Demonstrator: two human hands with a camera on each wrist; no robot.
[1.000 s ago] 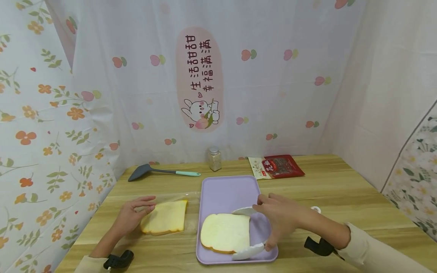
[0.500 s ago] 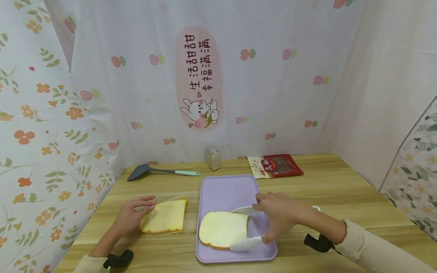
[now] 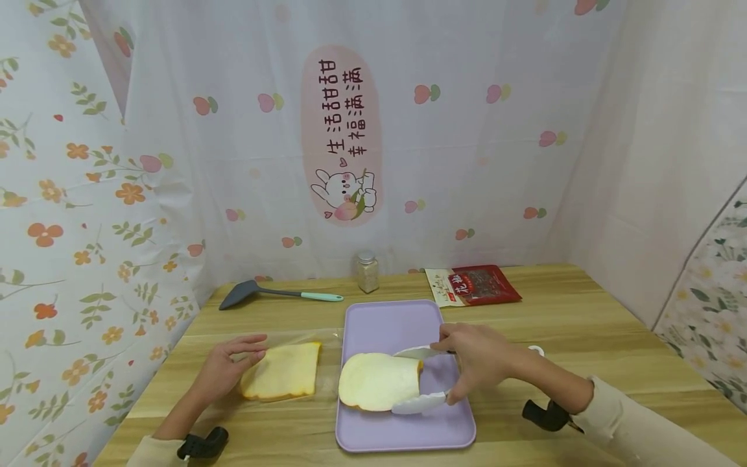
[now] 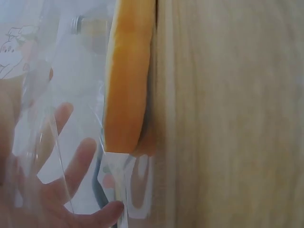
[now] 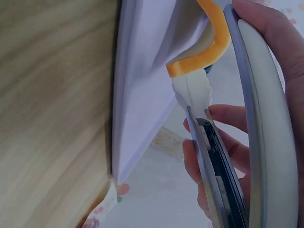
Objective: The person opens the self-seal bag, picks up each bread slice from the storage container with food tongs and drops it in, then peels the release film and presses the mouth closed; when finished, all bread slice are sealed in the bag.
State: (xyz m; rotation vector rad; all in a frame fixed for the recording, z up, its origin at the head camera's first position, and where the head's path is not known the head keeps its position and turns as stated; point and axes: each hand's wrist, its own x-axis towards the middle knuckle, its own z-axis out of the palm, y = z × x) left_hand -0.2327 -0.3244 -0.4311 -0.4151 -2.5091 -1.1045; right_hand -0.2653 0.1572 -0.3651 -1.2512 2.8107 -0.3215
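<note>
My right hand (image 3: 480, 362) holds a pair of white-tipped tongs (image 3: 420, 403), whose two tips squeeze a bread slice (image 3: 376, 383) from its far and near edges. In the right wrist view the slice (image 5: 216, 50) bows between the tips, over the purple tray (image 3: 393, 324). My left hand (image 3: 223, 371) is at the left end of a clear plastic bag (image 3: 329, 363) lying on the table, with another bread slice (image 3: 286, 371) in it. Seen from the left wrist, its fingers (image 4: 78, 164) are spread behind the clear film, beside the slice's brown crust (image 4: 126, 80).
A dark spatula (image 3: 239, 294) with a mint handle lies at the back left. Behind the tray stands a small glass jar (image 3: 367, 272) with a metal lid. A red and white food packet (image 3: 474, 285) lies at the back right. Curtains surround the wooden table (image 3: 554, 311).
The right hand's tongs have closed further on the bread slice, which now bows and has shifted slightly back and left over the tray. The left hand stays in place.
</note>
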